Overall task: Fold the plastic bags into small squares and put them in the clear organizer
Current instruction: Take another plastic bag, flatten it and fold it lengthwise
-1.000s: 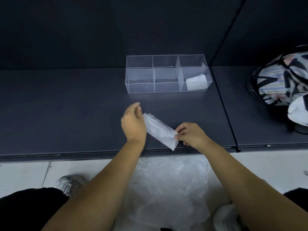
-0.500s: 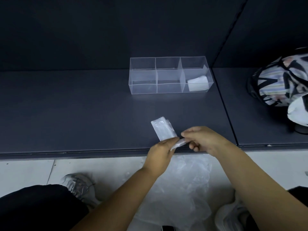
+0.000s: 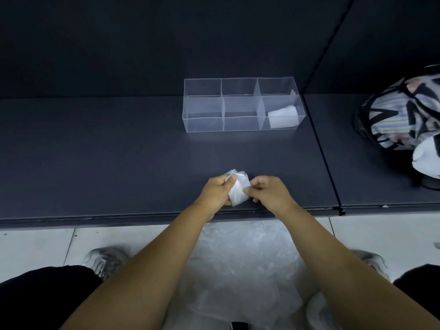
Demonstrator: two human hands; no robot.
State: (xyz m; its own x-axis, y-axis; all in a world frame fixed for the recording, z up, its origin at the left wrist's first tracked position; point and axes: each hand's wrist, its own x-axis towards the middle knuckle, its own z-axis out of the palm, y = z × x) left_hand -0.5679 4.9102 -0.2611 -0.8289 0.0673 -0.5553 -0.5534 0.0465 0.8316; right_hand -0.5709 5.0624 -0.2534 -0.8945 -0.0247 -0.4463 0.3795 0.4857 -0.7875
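Fingers (image 3: 231, 179) of the left hand (image 3: 217, 191) curl round the folded plastic bag (image 3: 238, 192) from its 9 o'clock side. The right hand (image 3: 269, 192) pinches its 3 o'clock edge. The bag is near the shelf's (image 3: 119, 151) front edge. The clear organizer (image 3: 240, 126) stands well apart at 12 o'clock, with one folded square (image 3: 283, 119) in its right compartment.

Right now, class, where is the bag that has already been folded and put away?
In the head view, the folded bag lies in the right-hand compartment of the clear organizer, at the back of the dark shelf.
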